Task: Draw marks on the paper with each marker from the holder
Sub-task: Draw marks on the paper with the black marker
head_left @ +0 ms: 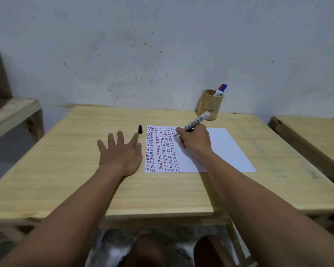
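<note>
Left hand [121, 153]: flat on the wooden table [66, 170], fingers spread, holding nothing. Black cap [140, 129]: lies on the table just beyond the index fingertip, apparently not touching it. Paper [226, 151]: just right of the left hand, its left half filled with columns of short red, blue and black marks. Right hand [195, 141]: rests on the paper, closed around an uncapped marker [196, 121], tip at the sheet. Wooden holder [210, 105]: beyond the right hand, containing a red-capped marker [220, 87] and a blue-capped marker [224, 88].
</note>
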`<state>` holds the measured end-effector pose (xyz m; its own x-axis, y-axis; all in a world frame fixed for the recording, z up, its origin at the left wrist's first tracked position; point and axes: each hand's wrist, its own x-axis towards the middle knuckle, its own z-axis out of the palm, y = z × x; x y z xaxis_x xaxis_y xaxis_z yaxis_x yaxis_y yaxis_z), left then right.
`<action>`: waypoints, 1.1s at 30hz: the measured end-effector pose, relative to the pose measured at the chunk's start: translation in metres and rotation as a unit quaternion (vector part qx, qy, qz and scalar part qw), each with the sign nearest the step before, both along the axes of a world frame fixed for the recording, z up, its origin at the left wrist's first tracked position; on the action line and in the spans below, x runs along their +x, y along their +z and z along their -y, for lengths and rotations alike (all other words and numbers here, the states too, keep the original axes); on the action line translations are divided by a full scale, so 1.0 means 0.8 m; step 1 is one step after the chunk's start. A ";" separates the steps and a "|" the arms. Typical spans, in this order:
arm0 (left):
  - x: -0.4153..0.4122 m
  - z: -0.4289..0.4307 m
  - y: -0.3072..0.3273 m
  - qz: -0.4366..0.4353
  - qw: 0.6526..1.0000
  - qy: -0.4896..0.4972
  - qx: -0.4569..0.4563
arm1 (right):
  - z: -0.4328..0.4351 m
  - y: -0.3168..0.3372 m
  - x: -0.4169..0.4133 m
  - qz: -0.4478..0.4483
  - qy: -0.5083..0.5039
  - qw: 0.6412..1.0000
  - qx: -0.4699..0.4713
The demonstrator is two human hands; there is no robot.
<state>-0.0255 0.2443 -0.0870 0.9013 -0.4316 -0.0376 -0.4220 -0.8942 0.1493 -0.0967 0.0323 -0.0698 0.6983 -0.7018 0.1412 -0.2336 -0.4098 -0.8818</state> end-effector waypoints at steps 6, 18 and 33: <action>0.000 0.000 -0.001 0.000 1.000 0.001 -0.002 | 0.002 -0.002 0.003 -0.013 0.006 1.000 -0.004; 0.003 0.001 -0.006 0.002 1.000 0.001 -0.005 | 0.004 -0.001 0.002 -0.024 0.008 1.000 -0.002; 0.017 0.020 0.030 0.067 0.969 0.035 -0.234 | 0.012 0.018 0.004 0.060 -0.026 0.993 0.101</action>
